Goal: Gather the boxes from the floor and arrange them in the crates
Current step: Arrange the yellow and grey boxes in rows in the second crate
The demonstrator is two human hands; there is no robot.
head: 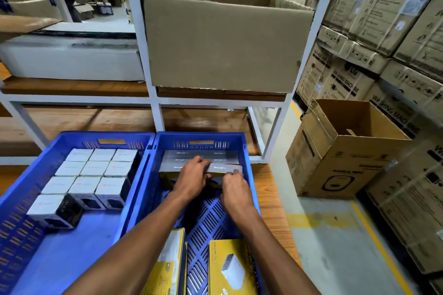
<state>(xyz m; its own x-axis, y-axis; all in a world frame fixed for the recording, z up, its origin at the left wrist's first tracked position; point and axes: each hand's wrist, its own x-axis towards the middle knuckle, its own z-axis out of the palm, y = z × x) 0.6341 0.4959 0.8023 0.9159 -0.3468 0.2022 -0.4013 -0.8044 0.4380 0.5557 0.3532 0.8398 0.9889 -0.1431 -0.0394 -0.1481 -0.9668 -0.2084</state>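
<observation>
Both hands, the left hand [193, 175] and the right hand [233, 185], clamped one grey box [224, 168] at the right crate's [247, 151] far end. It appeared light, rigid and smooth; gripping its long edges seemed safest.

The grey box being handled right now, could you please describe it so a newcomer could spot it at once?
Find the right-hand blue crate of the two side by side. At its far end lies a block of flat grey boxes; the one meant is the grey box at the near right corner. Unlike its neighbours, both hands touch it: left hand, right hand.
</observation>
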